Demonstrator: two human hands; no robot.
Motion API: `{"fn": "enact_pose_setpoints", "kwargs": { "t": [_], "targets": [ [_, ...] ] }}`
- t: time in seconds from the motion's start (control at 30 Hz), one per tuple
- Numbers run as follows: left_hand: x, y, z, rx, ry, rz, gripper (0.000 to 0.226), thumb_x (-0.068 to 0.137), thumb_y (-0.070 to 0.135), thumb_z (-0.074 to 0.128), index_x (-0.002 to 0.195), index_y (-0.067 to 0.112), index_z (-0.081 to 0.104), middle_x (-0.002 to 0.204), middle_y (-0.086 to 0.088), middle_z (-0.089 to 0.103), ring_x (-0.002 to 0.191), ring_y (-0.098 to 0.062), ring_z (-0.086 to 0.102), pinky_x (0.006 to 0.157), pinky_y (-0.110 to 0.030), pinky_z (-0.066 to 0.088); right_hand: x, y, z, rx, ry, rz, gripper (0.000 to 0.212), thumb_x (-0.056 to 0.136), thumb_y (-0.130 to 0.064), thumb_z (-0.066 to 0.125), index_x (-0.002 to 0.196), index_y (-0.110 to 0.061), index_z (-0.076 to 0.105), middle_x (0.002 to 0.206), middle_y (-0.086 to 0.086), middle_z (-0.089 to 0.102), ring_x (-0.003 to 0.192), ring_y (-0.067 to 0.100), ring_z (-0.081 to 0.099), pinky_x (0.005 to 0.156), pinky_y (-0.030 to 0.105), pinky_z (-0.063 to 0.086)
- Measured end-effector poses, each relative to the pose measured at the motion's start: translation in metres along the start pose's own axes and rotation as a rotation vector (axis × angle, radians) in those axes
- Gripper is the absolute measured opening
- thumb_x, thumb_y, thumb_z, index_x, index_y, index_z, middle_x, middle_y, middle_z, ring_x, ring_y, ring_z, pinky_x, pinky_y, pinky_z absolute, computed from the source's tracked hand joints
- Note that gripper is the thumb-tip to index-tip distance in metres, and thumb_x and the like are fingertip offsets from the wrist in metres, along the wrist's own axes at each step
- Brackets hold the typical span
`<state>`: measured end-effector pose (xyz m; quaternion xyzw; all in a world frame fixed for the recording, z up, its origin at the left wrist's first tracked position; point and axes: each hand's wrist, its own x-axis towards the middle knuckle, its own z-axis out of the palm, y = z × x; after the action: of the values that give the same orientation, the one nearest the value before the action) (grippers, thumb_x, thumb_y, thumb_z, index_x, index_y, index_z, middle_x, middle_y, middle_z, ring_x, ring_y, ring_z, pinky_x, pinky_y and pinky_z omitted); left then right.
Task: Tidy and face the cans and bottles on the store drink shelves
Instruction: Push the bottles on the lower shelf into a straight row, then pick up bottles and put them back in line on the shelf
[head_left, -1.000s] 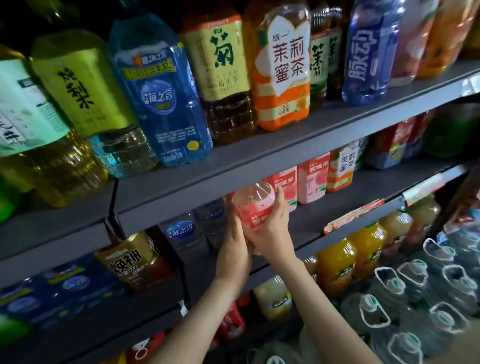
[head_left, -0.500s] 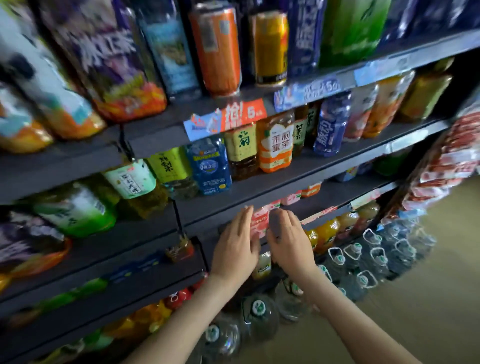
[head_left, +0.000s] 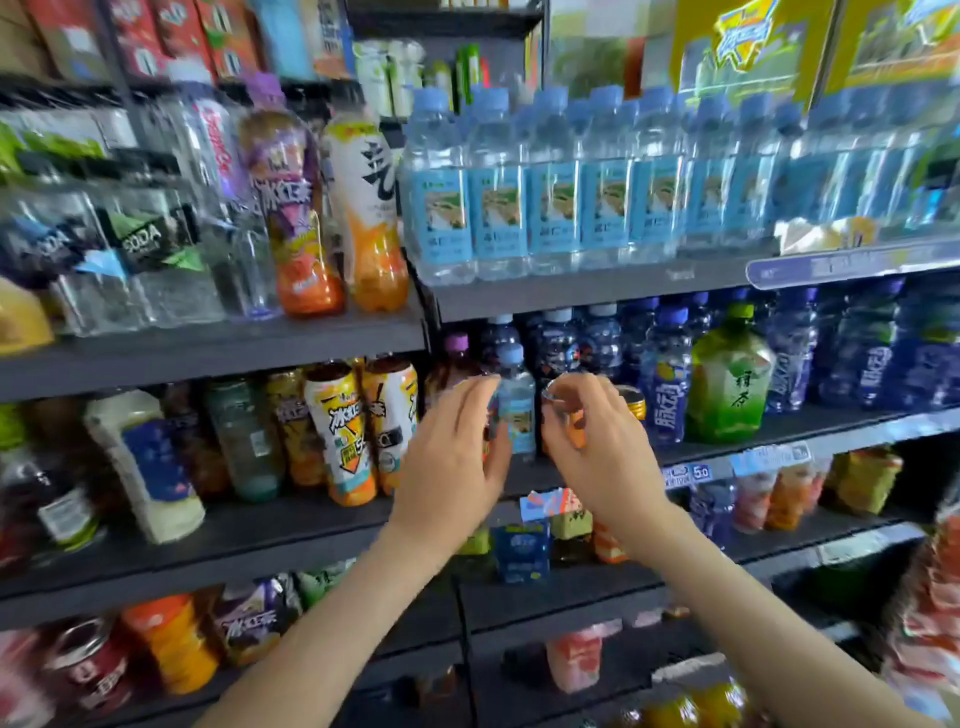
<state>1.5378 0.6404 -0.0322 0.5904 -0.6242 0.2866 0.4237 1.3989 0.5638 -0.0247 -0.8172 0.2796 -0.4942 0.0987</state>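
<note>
Head view, small clear plastic bottle (head_left: 517, 415), left hand (head_left: 452, 457) spread beside it; right hand (head_left: 597, 452) curled, grip unclear

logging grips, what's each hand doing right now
Left hand: open, fingers straight beside the small water bottle.
Right hand: curled round the orange can.

The left hand (head_left: 452, 457) and right hand (head_left: 597, 452) have left the pink bottle and risen to a higher shelf (head_left: 810, 426), flanking a small water bottle (head_left: 517, 415).
</note>
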Motion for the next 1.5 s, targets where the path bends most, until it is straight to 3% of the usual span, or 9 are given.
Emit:
{"fn": "enact_pose_setpoints", "kwargs": {
  "t": [0.13, 0.27, 0.47, 0.67, 0.9, 1.07, 1.3, 1.4, 1.5],
  "targets": [
    [0.027, -0.028, -0.041, 0.113, 0.121, 0.046, 0.036, 0.092, 0.017, 0.053, 0.125, 0.003, 0.054, 0.118, -0.011, 0.058, 0.111, -0.021, 0.053, 0.098, -0.023, 0.038, 0.041, -0.042, 0.009, 0.04, 0.05, -0.09, 0.023, 0.092, -0.017, 0.058, 0.112, -0.009, 0.055, 0.101, -0.003, 0.054, 0.092, 0.016, 0.057, 0.074, 0.025, 0.046],
    [0.047, -0.068, -0.08, 0.227, 0.195, -0.059, 0.044, 0.089, 0.017, 0.056, 0.131, 0.007, 0.051, 0.121, -0.013, 0.055, 0.113, -0.026, 0.052, 0.093, -0.034, 0.046, 0.07, -0.079, 0.038, 0.052, 0.034, -0.14, 0.03, 0.091, -0.018, 0.059, 0.118, -0.006, 0.053, 0.107, 0.004, 0.057, 0.102, 0.02, 0.054, 0.078, 0.018, 0.037],
    [0.064, -0.135, -0.112, 0.373, 0.139, -0.215, 0.059, 0.085, 0.016, 0.065, 0.138, 0.011, 0.041, 0.121, -0.016, 0.051, 0.105, -0.032, 0.055, 0.079, -0.041, 0.051, 0.109, -0.13, 0.099, 0.209, 0.012, -0.139, 0.047, 0.092, -0.023, 0.059, 0.132, -0.007, 0.04, 0.118, 0.001, 0.049, 0.108, 0.014, 0.049, 0.085, 0.016, 0.038],
    [0.079, -0.171, -0.117, 0.491, 0.105, -0.261, 0.063, 0.082, 0.017, 0.069, 0.139, 0.009, 0.042, 0.126, -0.021, 0.051, 0.111, -0.037, 0.054, 0.081, -0.043, 0.052, 0.14, -0.165, 0.154, 0.146, 0.035, -0.062, 0.073, 0.092, -0.025, 0.057, 0.147, 0.002, 0.016, 0.145, 0.017, 0.033, 0.135, 0.028, 0.031, 0.11, 0.031, 0.029],
    [0.078, -0.18, -0.117, 0.507, 0.145, -0.254, 0.065, 0.079, 0.015, 0.072, 0.137, 0.008, 0.044, 0.127, -0.02, 0.053, 0.112, -0.035, 0.056, 0.086, -0.041, 0.051, 0.167, -0.182, 0.182, 0.163, 0.075, 0.096, 0.084, 0.092, -0.026, 0.057, 0.148, 0.001, 0.001, 0.144, 0.018, 0.035, 0.13, 0.027, 0.041, 0.097, 0.03, 0.042],
    [0.068, -0.181, -0.12, 0.496, 0.154, -0.282, 0.06, 0.081, 0.014, 0.069, 0.136, 0.006, 0.045, 0.125, -0.02, 0.054, 0.109, -0.035, 0.057, 0.083, -0.042, 0.053, 0.174, -0.181, 0.182, 0.179, 0.032, 0.183, 0.069, 0.093, -0.025, 0.057, 0.143, 0.0, 0.016, 0.136, 0.015, 0.043, 0.124, 0.028, 0.048, 0.086, 0.032, 0.047],
    [0.068, -0.159, -0.133, 0.341, 0.182, -0.319, 0.054, 0.09, 0.015, 0.06, 0.141, 0.014, 0.04, 0.132, -0.009, 0.048, 0.122, -0.024, 0.047, 0.094, -0.033, 0.043, 0.162, -0.18, 0.167, 0.305, 0.043, 0.153, 0.066, 0.09, -0.022, 0.061, 0.143, -0.003, 0.027, 0.138, 0.013, 0.046, 0.126, 0.028, 0.046, 0.093, 0.034, 0.042],
    [0.07, -0.143, -0.143, 0.121, 0.177, -0.374, 0.054, 0.094, 0.02, 0.055, 0.144, 0.027, 0.035, 0.136, 0.007, 0.043, 0.122, -0.003, 0.039, 0.095, -0.015, 0.031, 0.15, -0.179, 0.147, 0.414, 0.041, 0.131, 0.061, 0.088, -0.023, 0.064, 0.14, -0.008, 0.035, 0.134, 0.007, 0.053, 0.119, 0.025, 0.052, 0.091, 0.03, 0.043],
    [0.065, -0.127, -0.152, -0.013, 0.179, -0.392, 0.055, 0.094, 0.022, 0.056, 0.141, 0.038, 0.033, 0.135, 0.007, 0.049, 0.119, -0.001, 0.045, 0.097, -0.014, 0.036, 0.127, -0.175, 0.117, 0.539, 0.024, 0.107, 0.057, 0.087, -0.024, 0.067, 0.136, -0.015, 0.04, 0.12, -0.004, 0.059, 0.107, 0.014, 0.057, 0.084, 0.017, 0.04]
  ]
}}
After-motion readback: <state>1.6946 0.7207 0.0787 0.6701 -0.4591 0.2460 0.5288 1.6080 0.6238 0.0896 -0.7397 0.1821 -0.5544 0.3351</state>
